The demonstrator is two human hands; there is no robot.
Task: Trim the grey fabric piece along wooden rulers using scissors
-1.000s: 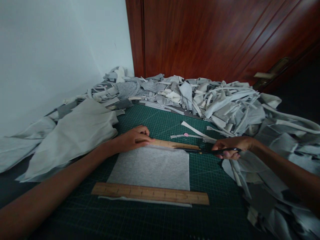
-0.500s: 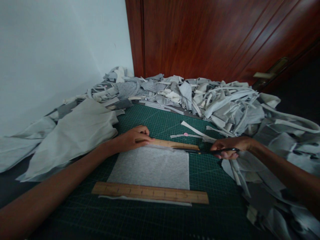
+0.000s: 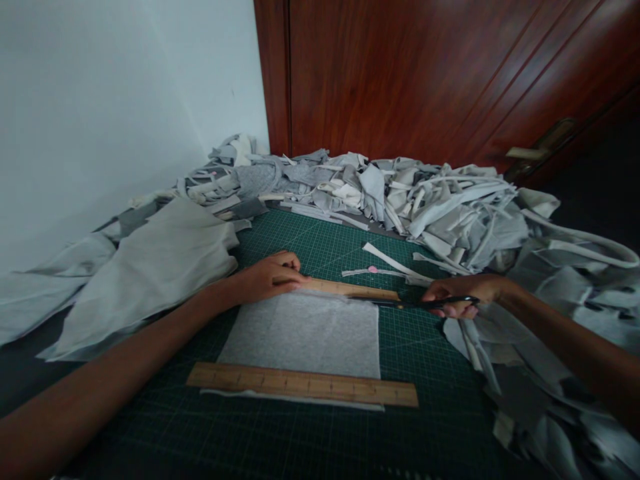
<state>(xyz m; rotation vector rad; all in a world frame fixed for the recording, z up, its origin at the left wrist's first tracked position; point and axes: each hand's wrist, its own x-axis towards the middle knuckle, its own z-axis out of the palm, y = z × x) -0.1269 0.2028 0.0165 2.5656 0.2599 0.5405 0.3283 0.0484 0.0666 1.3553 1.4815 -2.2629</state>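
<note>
A piece of light grey knit fabric (image 3: 305, 333) lies flat on a green cutting mat (image 3: 310, 233). Along its far edge runs a wooden ruler (image 3: 350, 288). My left hand (image 3: 273, 275) is closed at that ruler's left end, its fingertips pressing down there. In my right hand (image 3: 457, 297) is a pair of black-handled scissors (image 3: 387, 303), the fingers wrapped round the handles. The blades point left, lying along the ruler at the fabric's far right corner. A second wooden ruler (image 3: 303, 385) lies across the near edge, where a thin strip of fabric shows beyond it.
Narrow cut strips (image 3: 390, 257) lie on the mat behind the scissors, one with a pink spot. A long heap of grey and white scraps (image 3: 360, 180) lines the back and right side. Larger pale cloth (image 3: 150, 267) lies at left. Behind stand a white wall and a brown door (image 3: 400, 73).
The view has shifted very slightly. Both hands, the scissors, the rulers and the fabric keep practically the same places.
</note>
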